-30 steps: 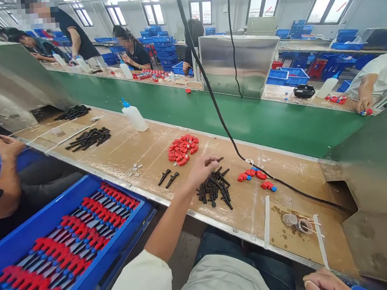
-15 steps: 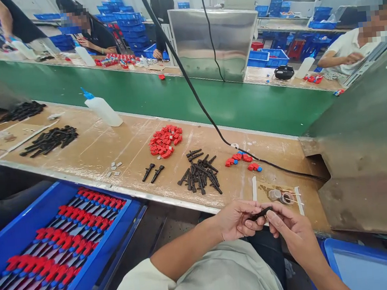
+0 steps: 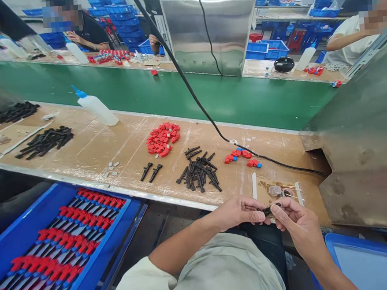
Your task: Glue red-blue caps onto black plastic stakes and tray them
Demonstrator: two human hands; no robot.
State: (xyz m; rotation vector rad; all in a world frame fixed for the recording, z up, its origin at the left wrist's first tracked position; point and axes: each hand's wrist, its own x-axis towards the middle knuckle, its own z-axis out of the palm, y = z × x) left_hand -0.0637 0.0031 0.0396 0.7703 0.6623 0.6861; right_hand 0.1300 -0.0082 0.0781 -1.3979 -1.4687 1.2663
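Note:
Between my two hands, in front of the bench edge, is a small black plastic part (image 3: 267, 211). My left hand (image 3: 243, 213) pinches one end, and my right hand (image 3: 293, 219) pinches the other; the fingers cover much of it. Ahead of my hands lies a loose pile of black plastic parts (image 3: 198, 173) of a long, narrow shape. Two more black parts (image 3: 151, 172) lie side by side to its left. Behind them is a heap of small red parts (image 3: 163, 139). Several red and blue pieces (image 3: 242, 155) sit to the right, by the black cable.
Small open pots (image 3: 275, 191) with sticks stand near my right hand. A black cable (image 3: 192, 85) hangs across the bench. A white bottle with a blue tip (image 3: 98, 109) stands behind. A blue crate (image 3: 98, 253) holds rows of red-and-black pieces. Co-workers sit beyond the green belt (image 3: 126, 92).
My left fingers have shifted on the black part, the thumb now lying along it. Both hands have moved slightly right. The co-worker at right has raised a hand towards the head.

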